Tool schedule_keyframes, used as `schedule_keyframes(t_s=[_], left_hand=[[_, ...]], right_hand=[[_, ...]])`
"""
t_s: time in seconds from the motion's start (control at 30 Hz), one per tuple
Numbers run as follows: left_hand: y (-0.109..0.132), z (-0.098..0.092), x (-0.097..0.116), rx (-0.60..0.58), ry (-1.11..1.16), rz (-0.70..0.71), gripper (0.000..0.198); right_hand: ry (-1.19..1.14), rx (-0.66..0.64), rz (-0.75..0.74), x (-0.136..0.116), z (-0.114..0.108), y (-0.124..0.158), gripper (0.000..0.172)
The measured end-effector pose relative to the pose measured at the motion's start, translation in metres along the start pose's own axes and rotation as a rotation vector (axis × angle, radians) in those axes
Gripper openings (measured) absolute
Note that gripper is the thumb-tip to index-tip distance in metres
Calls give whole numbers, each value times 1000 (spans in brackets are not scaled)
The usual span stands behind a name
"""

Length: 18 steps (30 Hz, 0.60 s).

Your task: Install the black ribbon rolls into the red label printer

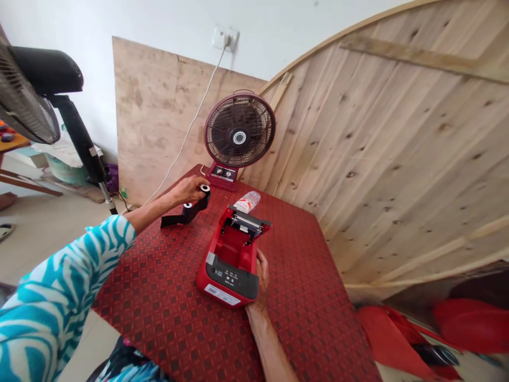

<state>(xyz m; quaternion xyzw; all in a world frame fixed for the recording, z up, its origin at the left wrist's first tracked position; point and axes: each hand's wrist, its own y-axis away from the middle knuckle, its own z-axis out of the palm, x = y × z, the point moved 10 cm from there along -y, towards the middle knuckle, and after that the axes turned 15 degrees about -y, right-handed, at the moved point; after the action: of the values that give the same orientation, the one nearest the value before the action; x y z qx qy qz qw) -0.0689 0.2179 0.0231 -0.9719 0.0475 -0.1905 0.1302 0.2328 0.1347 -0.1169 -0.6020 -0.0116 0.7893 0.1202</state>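
My left hand, in a turquoise-and-white patterned sleeve, is closed around a black ribbon cartridge with white-cored spools. A loose black ribbon end trails toward the table. The cartridge hangs just left of a red label printer, whose lid is open and whose red compartment shows. My right hand clasps the printer's right side, its fingers partly hidden. Both stand on a table with a red patterned cloth. A clear plastic bottle lies behind the printer.
A small maroon fan stands at the far table edge, with its white cord rising to a wall socket. Plywood and a curved wooden panel rise behind and right. A standing fan is at left.
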Motion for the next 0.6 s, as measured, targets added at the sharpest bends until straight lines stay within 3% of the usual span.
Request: schedule_keyframes(t_s=[0.13, 0.33, 0.47, 0.6], left_hand=[[-17, 35, -5, -117, -173, -48, 27], [-22, 66, -19, -196, -231, -93, 22], [-22, 74, -27, -203, -161, -64, 29], [-13, 65, -48, -195, -15, -29, 45]], right_hand=[[-41, 21, 89, 2, 1, 2, 51], [-45, 2, 105, 3, 4, 2, 50], [-65, 3, 117, 7, 4, 1, 51], [-61, 10, 97, 7, 2, 0, 53]])
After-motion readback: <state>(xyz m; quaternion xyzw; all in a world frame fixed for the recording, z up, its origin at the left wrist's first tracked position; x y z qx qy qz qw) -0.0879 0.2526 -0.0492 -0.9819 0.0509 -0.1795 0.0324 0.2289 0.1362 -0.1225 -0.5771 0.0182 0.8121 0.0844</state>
